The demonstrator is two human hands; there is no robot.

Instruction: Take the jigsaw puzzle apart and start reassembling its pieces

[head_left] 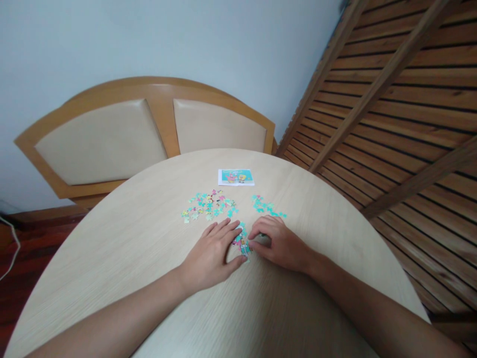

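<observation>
A small, partly joined jigsaw puzzle in teal, pink and white lies on the table between my hands. My left hand rests on its left side, fingers stretched out and thumb at the near edge. At the right side, my right hand is curled, thumb and forefinger bent toward each other around a puzzle piece at the edge; the fingers mostly hide that piece. Loose puzzle pieces in teal, yellow and pink spread beyond my left hand. A smaller group of mostly teal pieces lies just beyond my right hand.
A picture card with two cartoon figures lies toward the far side of the round wooden table. Behind the table stands a padded wooden backrest against the wall. A slatted wooden panel rises on the right.
</observation>
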